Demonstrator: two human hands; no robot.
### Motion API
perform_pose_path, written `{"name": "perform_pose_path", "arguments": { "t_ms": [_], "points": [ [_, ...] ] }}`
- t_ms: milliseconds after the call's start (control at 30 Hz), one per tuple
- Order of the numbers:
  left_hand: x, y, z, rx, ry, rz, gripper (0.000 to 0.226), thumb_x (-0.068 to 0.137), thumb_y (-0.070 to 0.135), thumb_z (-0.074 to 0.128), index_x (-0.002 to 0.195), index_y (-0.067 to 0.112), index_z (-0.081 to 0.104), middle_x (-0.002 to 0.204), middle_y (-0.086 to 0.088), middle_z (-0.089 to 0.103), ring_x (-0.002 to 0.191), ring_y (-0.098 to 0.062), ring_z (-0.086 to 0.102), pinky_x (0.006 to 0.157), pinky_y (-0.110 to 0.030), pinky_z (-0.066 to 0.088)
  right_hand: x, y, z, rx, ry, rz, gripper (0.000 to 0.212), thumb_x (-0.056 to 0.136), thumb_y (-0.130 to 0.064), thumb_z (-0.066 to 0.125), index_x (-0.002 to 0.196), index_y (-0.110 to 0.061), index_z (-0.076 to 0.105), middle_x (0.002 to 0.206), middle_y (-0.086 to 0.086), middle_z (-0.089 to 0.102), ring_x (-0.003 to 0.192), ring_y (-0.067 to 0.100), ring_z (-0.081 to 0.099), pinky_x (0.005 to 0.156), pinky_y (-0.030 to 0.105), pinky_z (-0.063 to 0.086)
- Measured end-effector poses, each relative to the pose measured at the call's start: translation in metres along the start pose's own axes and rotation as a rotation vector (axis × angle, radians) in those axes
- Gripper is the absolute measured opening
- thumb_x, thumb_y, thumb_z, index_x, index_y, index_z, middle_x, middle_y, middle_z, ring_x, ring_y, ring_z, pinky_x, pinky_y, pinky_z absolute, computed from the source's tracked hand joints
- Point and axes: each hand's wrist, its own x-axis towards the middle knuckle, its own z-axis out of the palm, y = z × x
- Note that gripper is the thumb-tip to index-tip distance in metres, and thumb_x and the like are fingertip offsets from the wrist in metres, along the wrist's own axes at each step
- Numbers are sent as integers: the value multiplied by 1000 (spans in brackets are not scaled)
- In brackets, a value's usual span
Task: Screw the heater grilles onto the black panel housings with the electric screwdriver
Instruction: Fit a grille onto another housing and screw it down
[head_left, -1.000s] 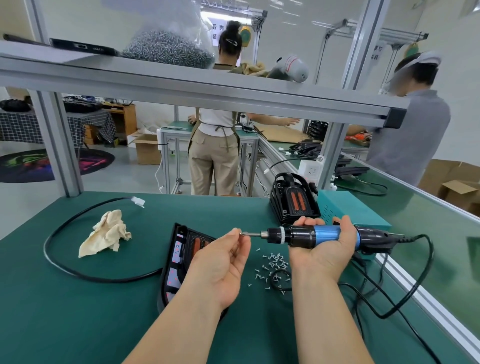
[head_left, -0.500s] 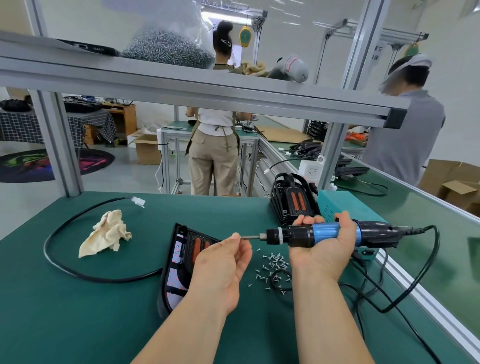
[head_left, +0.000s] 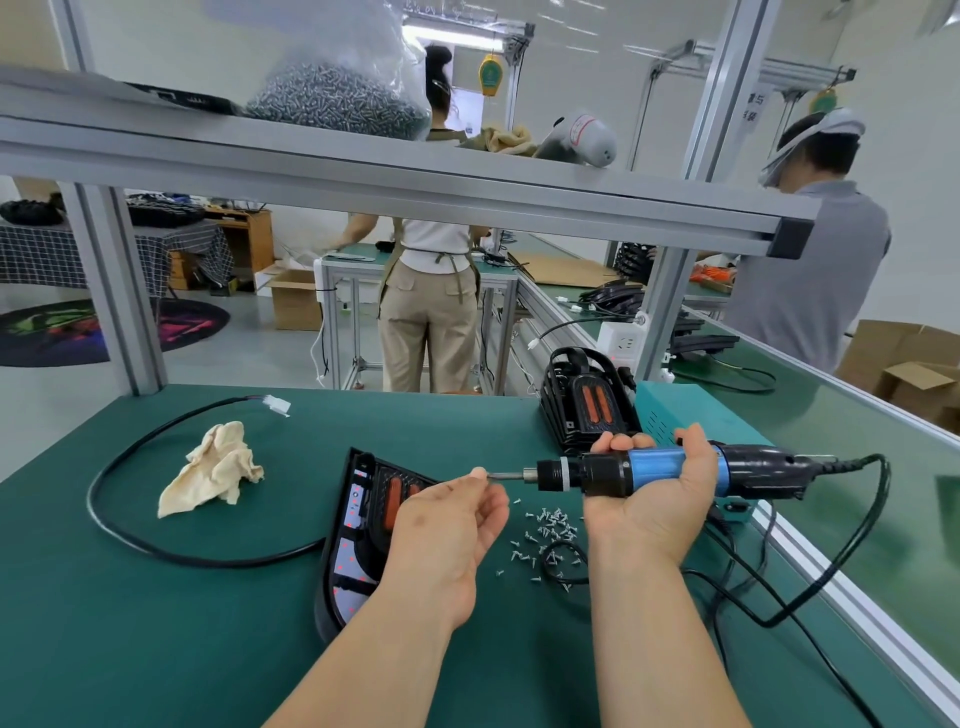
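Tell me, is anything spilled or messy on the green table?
Yes. Small screws lie scattered loose on the green table, near the right hand holding the electric screwdriver, not in any tray. A crumpled cloth lies bunched on the left side. Nothing looks broken.

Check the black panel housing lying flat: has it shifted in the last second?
No. The black panel housing lies unchanged between the cloth and the loose screws.
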Motion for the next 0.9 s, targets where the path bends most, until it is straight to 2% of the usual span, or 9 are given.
{"name": "perform_pose_path", "arguments": {
  "t_ms": [167, 233, 300, 400, 533, 633, 700, 833, 900],
  "points": [
    [-1, 1, 1, 62, -12, 22, 13, 96, 10, 62, 91, -2, 64, 79, -11, 68, 70, -13, 67, 57, -19, 58, 0, 0, 1, 21, 29, 11, 23, 91, -30, 65, 79, -15, 51, 57, -2, 52, 47, 14, 52, 59, 28, 54],
    [-3, 4, -1, 157, -43, 26, 23, 95, 17, 65, 104, -4, 61, 95, -12, 68, 81, -15, 68, 77, -24, 59, 0, -1, 1, 37, 56, 18, 23, 90, -30, 66, 78, -16, 51, 57, -2, 53, 47, 15, 53, 60, 28, 55],
    [-7, 10, -6, 343, -111, 67, 30, 92, 25, 69, 112, 4, 58, 99, -6, 62, 89, -20, 65, 94, -30, 49, 1, -2, 1, 53, 71, 18, 23, 90, -30, 66, 77, -16, 51, 57, -2, 53, 47, 15, 54, 60, 28, 56],
    [-10, 34, -18, 690, -107, 257, 55, 91, 26, 69, 141, 16, 48, 106, 6, 65, 93, -22, 64, 88, -33, 48, 2, -4, -1, 71, 84, 17, 24, 89, -29, 67, 77, -16, 51, 58, -1, 54, 47, 15, 54, 61, 29, 57],
    [-4, 77, -51, 844, 162, 586, 38, 91, 18, 67, 128, 20, 62, 93, 14, 70, 79, -12, 62, 76, -29, 49, -1, -2, -1, 48, 76, 26, 24, 88, -30, 68, 76, -16, 52, 58, -1, 54, 49, 16, 54, 61, 30, 56],
    [5, 86, -82, 881, 245, 442, 52, 91, 29, 69, 138, 18, 50, 119, -2, 64, 93, -13, 55, 78, -20, 41, -4, 3, 1, 15, 45, 56, 23, 88, -30, 67, 79, -15, 52, 58, -2, 54, 48, 15, 53, 61, 29, 56],
    [10, 80, -100, 877, 158, 212, 66, 89, 41, 68, 144, 15, 43, 132, -8, 58, 111, -22, 57, 99, -35, 46, -7, 8, 3, -19, 7, 75, 22, 89, -29, 66, 78, -16, 52, 58, -1, 52, 47, 15, 52, 61, 28, 55],
    [8, 68, -105, 793, -95, -51, 48, 95, 49, 57, 124, 12, 64, 107, -8, 76, 95, -23, 72, 88, -37, 53, -20, 20, 7, -92, -93, 128, 20, 90, -30, 64, 83, -16, 52, 59, -1, 52, 48, 15, 51, 62, 29, 53],
    [8, 62, -103, 742, -119, -85, 39, 96, 45, 56, 116, 15, 69, 103, -6, 77, 98, -26, 73, 99, -45, 50, -31, 30, 8, -131, -162, 179, 19, 90, -29, 63, 89, -14, 51, 60, 0, 51, 48, 16, 50, 60, 28, 53]
  ]
}}
